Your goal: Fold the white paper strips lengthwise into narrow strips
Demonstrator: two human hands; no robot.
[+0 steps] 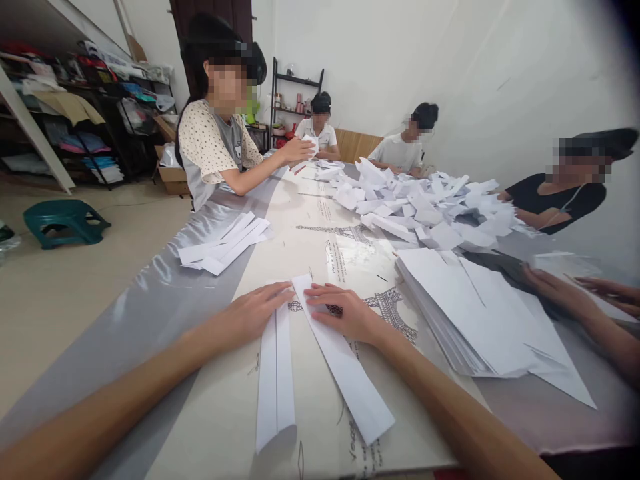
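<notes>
- While the left grip [260, 310] lies with its fingers out flat on the top end of the left strip [285, 380], it does not pinch the paper; its thumb is hard to see.
- Wide and loose, the right grip [350, 313] rests its fingertips on the top part of the right strip [350, 383].
- Both strips lie on the desk [215, 413], close at the top and spread apart at the near ends.
- Soft, flat fingers look best for paper this thin, as a hard push could crease it in the wrong spot.
- A line runs down the left strip, and its near end curls up a bit. One hand could hold the top still while the other smooths slowly along that line.
- Lined-up edges matter most, I think, since a small slip at the top would grow big at the near end.
- The right strip leans, so it is best turned gently, with no tug.
- More strips [225, 247] sit farther off, on the left.
- To the right is a stack [465, 313] of paper, with a co-worker's hand [557, 290] just beside it, so elbows need care.
- Past the stack is a messy heap [425, 207] of folded paper.
</notes>
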